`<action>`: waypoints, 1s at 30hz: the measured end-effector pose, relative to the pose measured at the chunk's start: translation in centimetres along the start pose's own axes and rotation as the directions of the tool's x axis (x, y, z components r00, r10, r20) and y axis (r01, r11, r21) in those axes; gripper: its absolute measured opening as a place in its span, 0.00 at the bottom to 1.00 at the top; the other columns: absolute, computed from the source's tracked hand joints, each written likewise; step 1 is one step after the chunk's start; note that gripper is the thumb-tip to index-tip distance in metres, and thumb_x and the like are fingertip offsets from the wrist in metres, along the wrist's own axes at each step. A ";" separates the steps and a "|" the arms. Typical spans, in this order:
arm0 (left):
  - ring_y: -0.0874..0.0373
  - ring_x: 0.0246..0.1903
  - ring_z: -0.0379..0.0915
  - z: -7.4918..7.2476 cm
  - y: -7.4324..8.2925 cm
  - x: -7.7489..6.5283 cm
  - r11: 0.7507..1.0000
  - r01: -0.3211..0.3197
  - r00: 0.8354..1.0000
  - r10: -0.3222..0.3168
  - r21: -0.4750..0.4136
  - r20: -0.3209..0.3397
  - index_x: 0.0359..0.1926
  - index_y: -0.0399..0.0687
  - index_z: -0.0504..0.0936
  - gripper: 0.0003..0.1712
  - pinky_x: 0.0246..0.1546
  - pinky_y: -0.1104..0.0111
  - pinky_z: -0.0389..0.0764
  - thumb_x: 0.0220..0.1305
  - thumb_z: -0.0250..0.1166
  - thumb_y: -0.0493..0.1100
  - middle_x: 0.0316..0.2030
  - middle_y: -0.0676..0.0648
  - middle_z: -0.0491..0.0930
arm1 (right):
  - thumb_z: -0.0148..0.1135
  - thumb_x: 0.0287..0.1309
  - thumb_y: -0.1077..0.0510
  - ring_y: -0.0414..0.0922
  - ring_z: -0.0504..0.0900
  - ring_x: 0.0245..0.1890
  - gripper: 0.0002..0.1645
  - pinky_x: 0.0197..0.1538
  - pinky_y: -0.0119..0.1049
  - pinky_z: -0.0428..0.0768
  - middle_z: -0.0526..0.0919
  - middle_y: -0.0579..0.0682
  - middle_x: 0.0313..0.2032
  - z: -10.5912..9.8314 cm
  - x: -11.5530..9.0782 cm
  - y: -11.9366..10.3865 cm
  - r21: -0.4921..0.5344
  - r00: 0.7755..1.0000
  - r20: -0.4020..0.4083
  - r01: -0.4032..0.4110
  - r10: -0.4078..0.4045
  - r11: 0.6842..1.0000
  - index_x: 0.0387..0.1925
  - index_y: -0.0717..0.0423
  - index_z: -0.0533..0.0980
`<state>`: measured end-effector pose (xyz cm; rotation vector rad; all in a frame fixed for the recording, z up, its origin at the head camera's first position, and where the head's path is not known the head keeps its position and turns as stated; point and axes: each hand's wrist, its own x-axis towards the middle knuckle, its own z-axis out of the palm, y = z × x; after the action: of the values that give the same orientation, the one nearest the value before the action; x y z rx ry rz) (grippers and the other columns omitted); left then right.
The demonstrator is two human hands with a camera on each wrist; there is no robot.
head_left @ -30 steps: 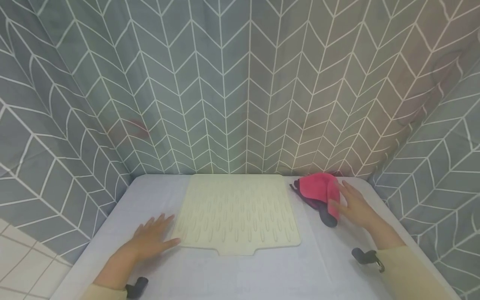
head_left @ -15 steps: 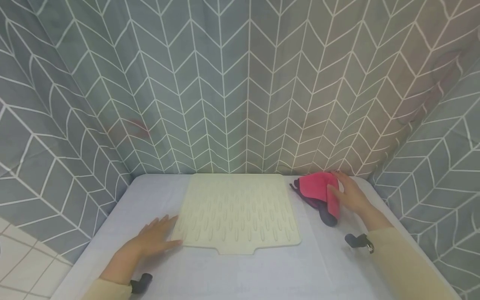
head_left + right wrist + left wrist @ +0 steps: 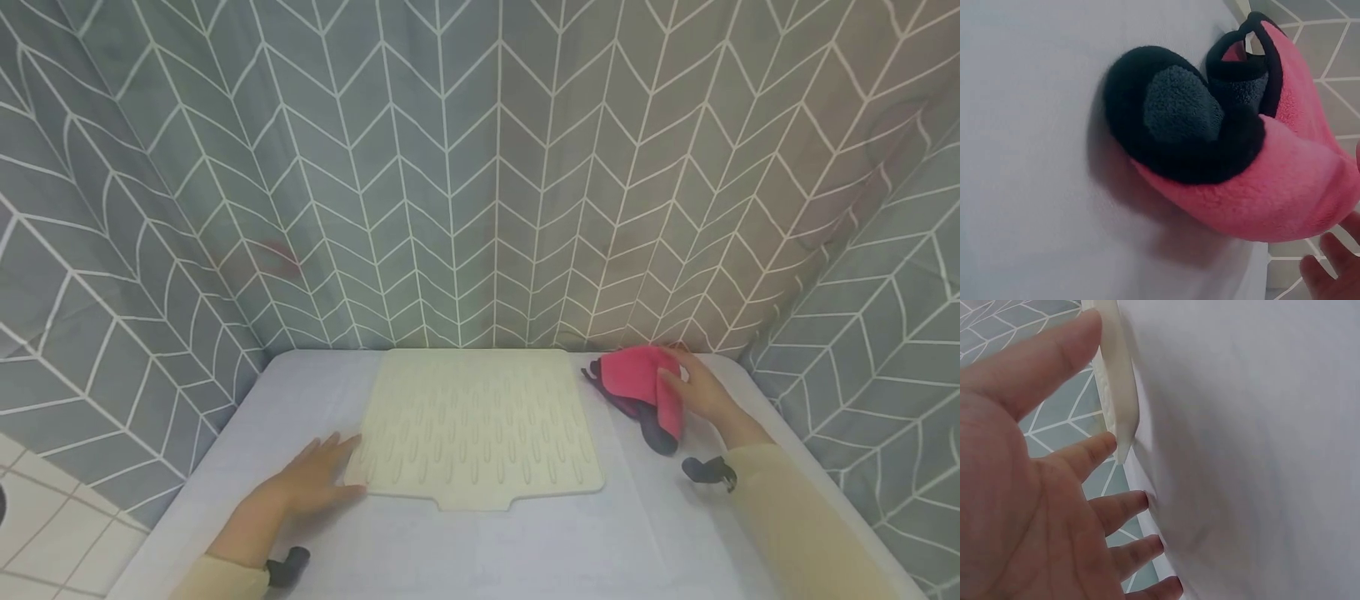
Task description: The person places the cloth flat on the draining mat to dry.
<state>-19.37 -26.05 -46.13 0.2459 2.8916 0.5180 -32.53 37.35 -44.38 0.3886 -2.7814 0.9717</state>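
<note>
A cream ridged mat (image 3: 480, 429) with a short tab at its front lies flat on the white-covered table. At its left front corner my left hand (image 3: 300, 483) rests with fingers spread, the thumb and index fingertips at the mat's edge. To the right of the mat sits a crumpled pink fleece cloth (image 3: 633, 375), grey inside with black edging. My right hand (image 3: 708, 396) pinches its right side between thumb and fingers. In the right wrist view the cloth (image 3: 1260, 194) bulges in a fold, several fingertips (image 3: 1316, 269) show beside it, and the thumb is mostly out of frame.
A grey curtain (image 3: 472, 183) with white chevron lines stands close behind the table and along both sides. White cloth (image 3: 562, 550) covers the table. Pale floor tiles (image 3: 52, 517) show at the lower left.
My right hand has moved forward and left onto the pink cloth's upper right side, thumb over the fold. My left hand has shifted slightly right. The mat and cloth have hardly moved.
</note>
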 end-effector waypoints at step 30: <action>0.22 0.70 0.46 -0.4 0.6 0.2 0.999 0.049 0.999 -0.049 -0.008 0.002 0.74 0.42 0.64 0.57 0.63 0.28 0.53 0.51 0.70 0.69 0.72 0.26 0.55 | 0.66 0.66 0.53 0.64 0.79 0.56 0.26 0.52 0.52 0.80 0.79 0.65 0.56 0.8 -1.3 -4.2 0.059 0.942 -0.334 -0.010 0.029 0.998 0.61 0.62 0.76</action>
<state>-19.59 -25.62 -45.58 0.1734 2.8854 0.5199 -30.06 33.94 -42.81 0.1813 -2.4599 1.0155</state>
